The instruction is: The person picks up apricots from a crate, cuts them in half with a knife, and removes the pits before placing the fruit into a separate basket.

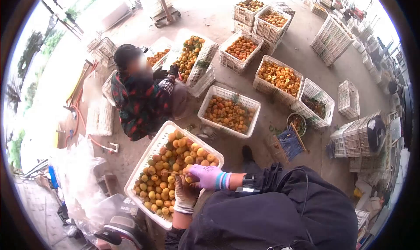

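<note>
A white plastic crate [141, 167] full of yellow-orange fruits, which look like apricots or small peaches, stands in front of my body. My right hand [208, 176], in a purple glove with blue cuff stripes, closes round one fruit [188, 179] above the crate's near side. Just below it, my left hand [185, 195], in a white glove with a brownish, stained palm, is curled against the same spot. The two hands nearly touch, and their fingers partly hide what is between them. Loose fruits [162, 180] lie heaped under and beyond both hands.
Another crate of fruits [201, 114] stands ahead. A person [140, 92] in a patterned jacket sits at the left, handling fruit at a tilted crate [210, 53]. Farther off are crates with halved fruit [280, 77], a blue-seated stool [289, 144] and stacked crates [332, 40].
</note>
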Available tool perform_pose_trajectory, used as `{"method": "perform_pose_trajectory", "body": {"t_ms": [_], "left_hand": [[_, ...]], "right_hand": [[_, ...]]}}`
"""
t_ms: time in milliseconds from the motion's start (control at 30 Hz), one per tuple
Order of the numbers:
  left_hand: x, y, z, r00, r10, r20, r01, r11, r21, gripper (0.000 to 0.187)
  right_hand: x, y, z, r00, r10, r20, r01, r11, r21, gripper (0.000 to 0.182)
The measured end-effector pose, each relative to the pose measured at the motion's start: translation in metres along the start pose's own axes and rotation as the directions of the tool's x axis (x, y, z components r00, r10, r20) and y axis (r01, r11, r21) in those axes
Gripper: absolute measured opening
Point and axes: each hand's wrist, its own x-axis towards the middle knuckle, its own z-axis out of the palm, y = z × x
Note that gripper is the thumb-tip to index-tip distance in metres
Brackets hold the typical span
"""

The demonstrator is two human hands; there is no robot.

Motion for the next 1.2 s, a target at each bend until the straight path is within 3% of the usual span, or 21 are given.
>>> {"method": "perform_pose_trajectory", "body": {"t_ms": [33, 67, 100, 233, 267, 333, 400, 567, 600, 633, 667, 700, 733, 800, 933, 967, 1000, 1067, 1100, 1133, 1200], "left_hand": [[0.009, -0.014, 0.002, 0.994, 0.113, 0.012, -0.105, 0.867, 0.487, 0.071], [0.018, -0.024, 0.004, 0.978, 0.196, 0.074, -0.166, 0.505, 0.847, 0.070], [0.027, -0.011, -0.003, 0.986, 0.167, 0.000, -0.067, 0.395, 0.916, 0.071], [0.057, -0.048, 0.004, 0.980, 0.097, -0.172, 0.117, 0.418, 0.901, 0.067], [0.074, -0.007, -0.029, 0.982, 0.104, -0.159, 0.099, 0.433, 0.896, 0.068], [0.087, -0.060, -0.006, 0.979, 0.182, -0.088, 0.062, 0.144, 0.988, 0.073], [0.104, -0.063, -0.007, 0.973, 0.206, -0.100, 0.088, 0.067, 0.994, 0.073], [0.116, -0.071, 0.004, 0.931, 0.355, -0.085, 0.104, -0.035, 0.994, 0.068], [0.116, -0.074, 0.006, 0.923, 0.377, -0.076, 0.093, -0.028, 0.995, 0.062], [0.112, -0.076, 0.004, 0.920, 0.388, -0.044, 0.073, -0.062, 0.995, 0.057], [0.108, -0.082, 0.002, 0.923, 0.386, -0.005, 0.032, -0.062, 0.998, 0.056], [0.105, -0.094, 0.010, 0.917, 0.399, -0.012, 0.070, -0.130, 0.989, 0.053], [0.103, -0.087, 0.001, 0.901, 0.433, 0.023, 0.087, -0.233, 0.969, 0.053], [0.092, -0.074, -0.013, 0.888, 0.459, 0.018, 0.094, -0.220, 0.971, 0.050], [0.059, -0.037, -0.039, 0.783, 0.612, 0.114, 0.198, -0.419, 0.886, 0.042], [0.048, -0.022, -0.044, 0.715, 0.676, 0.175, 0.149, -0.393, 0.908, 0.039], [0.036, -0.008, -0.048, 0.641, 0.734, 0.225, 0.096, -0.368, 0.925, 0.036], [0.011, 0.022, -0.044, 0.495, 0.810, 0.314, -0.005, -0.359, 0.933, 0.031], [-0.004, 0.058, -0.056, 0.431, 0.814, 0.389, -0.094, -0.388, 0.917, 0.031], [-0.015, 0.091, -0.064, 0.361, 0.812, 0.459, -0.178, -0.423, 0.888, 0.030], [-0.029, 0.089, -0.016, 0.310, 0.796, 0.520, 0.251, -0.596, 0.763, 0.029]], "right_hand": [[-0.004, 0.008, -0.004, 1.000, 0.002, -0.024, -0.001, 1.000, 0.010, 0.047], [-0.005, 0.016, -0.007, 0.999, 0.007, -0.034, -0.007, 1.000, 0.017, 0.047], [-0.009, 0.022, -0.014, 0.998, 0.039, -0.046, -0.035, 0.997, 0.071, 0.047], [-0.034, 0.066, -0.043, 0.966, 0.238, -0.102, -0.167, 0.874, 0.456, 0.048], [-0.039, 0.079, -0.050, 0.953, 0.290, -0.082, -0.194, 0.798, 0.571, 0.048], [-0.053, 0.109, -0.066, 0.930, 0.310, -0.197, -0.142, 0.798, 0.585, 0.050], [-0.077, 0.125, -0.105, 0.868, 0.457, -0.193, -0.216, 0.699, 0.682, 0.046], [-0.112, 0.213, -0.239, 0.613, 0.562, -0.556, -0.257, 0.807, 0.532, 0.049], [-0.108, 0.241, -0.276, 0.591, 0.486, -0.644, -0.186, 0.859, 0.478, 0.052], [-0.110, 0.266, -0.317, 0.526, 0.342, -0.779, -0.368, 0.917, 0.154, 0.053], [-0.104, 0.313, -0.353, 0.453, 0.193, -0.870, -0.293, 0.954, 0.059, 0.056], [-0.104, 0.328, -0.393, 0.403, 0.132, -0.905, -0.441, 0.895, -0.066, 0.062], [-0.106, 0.415, -0.442, 0.346, 0.091, -0.934, -0.436, 0.897, -0.074, 0.066], [-0.099, 0.426, -0.478, 0.161, -0.007, -0.987, -0.444, 0.893, -0.078, 0.060], [-0.083, 0.423, -0.432, 0.316, 0.369, -0.874, -0.279, 0.917, 0.286, 0.045], [-0.079, 0.435, -0.398, 0.354, 0.194, -0.915, -0.389, 0.920, 0.044, 0.049], [-0.078, 0.413, -0.357, 0.425, 0.257, -0.868, -0.453, 0.890, 0.042, 0.051], [-0.072, 0.337, -0.280, 0.610, 0.457, -0.648, -0.344, 0.889, 0.304, 0.042], [-0.075, 0.354, -0.243, 0.659, 0.363, -0.659, -0.208, 0.929, 0.304, 0.039], [-0.076, 0.300, -0.219, 0.670, 0.527, -0.523, -0.278, 0.831, 0.481, 0.036], [-0.080, 0.283, -0.172, 0.678, 0.562, -0.474, -0.307, 0.803, 0.512, 0.031]]}}
